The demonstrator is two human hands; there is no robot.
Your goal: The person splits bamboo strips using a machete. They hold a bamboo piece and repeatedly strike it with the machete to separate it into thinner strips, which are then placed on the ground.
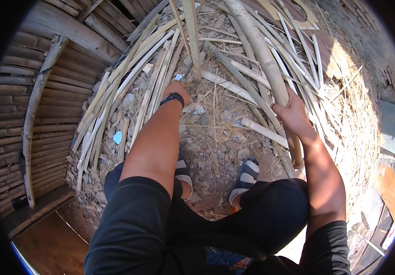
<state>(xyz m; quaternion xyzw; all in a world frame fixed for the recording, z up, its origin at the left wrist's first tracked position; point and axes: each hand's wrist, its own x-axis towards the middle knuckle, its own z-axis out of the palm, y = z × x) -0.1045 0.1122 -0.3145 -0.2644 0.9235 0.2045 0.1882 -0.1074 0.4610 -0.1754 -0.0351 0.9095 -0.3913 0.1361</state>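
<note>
My right hand (pixel 294 114) is closed around a thick bamboo pole (pixel 262 50). The pole slants from the top of the view down to a cut end near my right knee. My left hand (pixel 177 93), with a dark watch on its wrist, is a fist low over the ground. A thin dark edge shows just beyond its fingers, but what the fist grips is hidden. Close to that fist stands a flat split-bamboo strip (pixel 192 36), its lower end at the ground. A short pale bamboo piece (pixel 264 132) lies left of the pole's lower end.
Long split strips (pixel 115 91) lie in a bundle to the left, with more strips (pixel 298 55) at the right. Rubble and straw cover the ground around my sandalled feet (pixel 244 178). A bamboo-slat wall (pixel 9 123) rises at the left; flat sheets (pixel 393 130) lean at the right.
</note>
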